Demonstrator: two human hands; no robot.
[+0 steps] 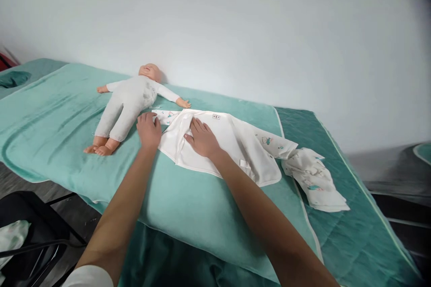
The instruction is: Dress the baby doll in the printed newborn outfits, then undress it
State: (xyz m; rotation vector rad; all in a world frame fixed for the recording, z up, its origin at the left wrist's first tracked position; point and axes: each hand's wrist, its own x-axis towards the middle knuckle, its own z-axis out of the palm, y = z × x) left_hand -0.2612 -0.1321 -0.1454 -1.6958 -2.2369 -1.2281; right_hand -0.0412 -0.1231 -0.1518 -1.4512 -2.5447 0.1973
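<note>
A baby doll (129,101) in a pale one-piece lies on its back on a teal blanket (63,130), head toward the wall. Beside it, to the right, a white baby garment (235,143) with small prints is spread flat. My left hand (148,130) lies on the blanket at the garment's left edge, fingers out and touching the cloth. My right hand (202,138) rests flat on the garment, fingers stretched and pressing it down. Neither hand holds anything.
A second crumpled printed garment (314,179) lies to the right on a darker teal quilted mattress (357,233). A white wall runs behind. A black chair (30,228) with pale cloth on it stands at lower left, by the bed's edge.
</note>
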